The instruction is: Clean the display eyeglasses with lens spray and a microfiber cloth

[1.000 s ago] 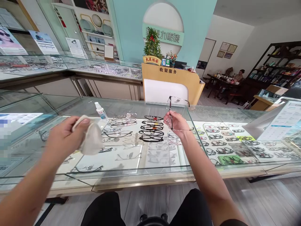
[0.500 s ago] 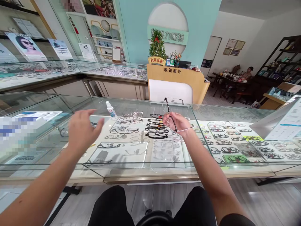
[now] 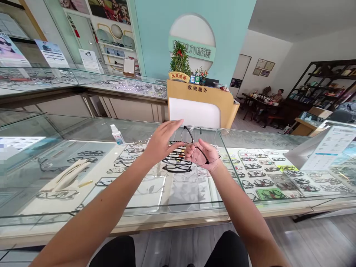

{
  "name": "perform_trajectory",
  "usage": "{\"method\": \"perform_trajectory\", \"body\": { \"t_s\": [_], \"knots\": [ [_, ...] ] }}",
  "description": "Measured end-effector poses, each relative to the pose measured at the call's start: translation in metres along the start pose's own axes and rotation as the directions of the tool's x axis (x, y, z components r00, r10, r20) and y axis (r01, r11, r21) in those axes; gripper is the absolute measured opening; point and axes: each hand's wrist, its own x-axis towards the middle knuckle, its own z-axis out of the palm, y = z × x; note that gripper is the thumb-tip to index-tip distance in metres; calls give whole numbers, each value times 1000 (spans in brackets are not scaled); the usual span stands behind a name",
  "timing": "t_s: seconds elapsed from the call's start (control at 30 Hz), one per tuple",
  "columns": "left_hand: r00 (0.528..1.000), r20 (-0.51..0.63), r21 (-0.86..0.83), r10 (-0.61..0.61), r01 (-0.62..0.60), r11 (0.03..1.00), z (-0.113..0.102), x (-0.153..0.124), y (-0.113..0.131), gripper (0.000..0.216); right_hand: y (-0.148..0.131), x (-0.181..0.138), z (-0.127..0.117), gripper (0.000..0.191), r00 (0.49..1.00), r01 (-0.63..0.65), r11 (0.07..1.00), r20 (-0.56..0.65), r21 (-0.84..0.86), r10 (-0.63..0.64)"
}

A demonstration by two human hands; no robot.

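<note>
My right hand [image 3: 204, 155] grips a pair of eyeglasses [image 3: 202, 155] with a dark upper rim and thin temples, held up over the glass counter. Close by on its left is my left hand [image 3: 164, 142], thumb and fingers apart, with nothing in it. Its fingertips reach toward the raised end of the eyeglasses, and I see no contact. Below and behind the hands, a column of dark-framed eyeglasses [image 3: 177, 168] lies on the counter, partly covered by my fingers.
A white spray bottle [image 3: 117, 135] stands on the glass showcase [image 3: 191, 205], left of the hands. Many eyeglasses [image 3: 263, 183] fill the case at right, beside a white sign stand [image 3: 328, 148]. Beyond is a wooden cashier desk [image 3: 200, 98]. A person [image 3: 278, 96] sits at a far table.
My left hand has moved right, close to the eyeglasses. My right hand, still holding them, sits slightly lower and further left in view. The camera view has shifted too.
</note>
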Motion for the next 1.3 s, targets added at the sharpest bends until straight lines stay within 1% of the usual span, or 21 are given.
{"method": "perform_trajectory", "body": {
  "t_s": [0.1,0.2,0.27,0.43,0.6,0.67,0.73,0.8,0.87,0.9,0.97,1.03,1.1,1.13,1.17,1.2,1.23,1.27,1.3],
  "knots": [
    [1000,15,-18,7,-7,1000,-5,-9,-1,77,1,1,2,52,999,-46,999,0,8,46],
    [998,42,-32,-38,40,999,-8,-12,-2,74,1,2,3,55,995,-96,995,-9,-29,95],
    [998,37,-34,-54,55,998,-9,-13,-2,72,1,1,3,56,994,-111,992,1,-54,112],
    [998,-43,-63,-40,37,997,-8,-15,1,71,3,-2,0,53,997,-60,996,41,-60,63],
    [987,-110,-88,-120,111,990,-7,-17,8,72,6,-1,0,60,999,-30,989,-44,-148,24],
    [974,-151,-99,-171,157,983,-6,-18,9,69,4,-1,2,61,999,-26,976,-40,-218,17],
    [949,-212,-106,-232,214,971,-5,-18,8,68,0,-4,5,60,999,-45,941,-2,-336,47],
    [919,-277,-106,-281,261,959,-4,-17,5,67,-5,-7,9,54,992,-71,878,61,-473,114],
    [892,-325,-103,-313,296,950,-4,-17,1,66,-7,-12,15,45,986,-39,834,115,-550,122],
    [883,-338,-103,-326,310,945,-4,-17,0,66,-8,-14,18,44,990,7,832,122,-555,72],
    [871,-354,-107,-341,324,940,-5,-17,-1,65,-7,-19,26,48,991,102,824,128,-557,-36],
    [871,-373,-106,-320,303,947,-9,-15,-1,64,-8,-26,34,54,987,151,792,133,-591,-88],
    [877,-395,-94,-274,258,962,-17,-8,2,64,-15,-37,45,59,985,168,717,139,-677,-100],
    [881,-401,-82,-253,241,967,-23,-3,4,64,-22,-44,51,60,981,191,638,160,-746,-108],
    [885,-402,-67,-236,228,971,-31,4,7,64,-31,-51,57,61,973,229,540,183,-810,-139],
    [888,-405,-48,-218,217,975,-39,13,11,64,-42,-58,65,61,948,289,426,193,-857,-255],
    [891,-408,-26,-197,205,978,-49,22,16,64,-54,-64,72,59,881,344,276,208,-897,-424],
    [894,-415,-6,-168,182,983,-59,33,21,63,-68,-69,79,54,746,365,111,219,-925,-630],
    [895,-430,12,-120,139,990,-69,44,28,61,-82,-71,87,42,551,333,-49,237,-942,-801]
  ]
}}
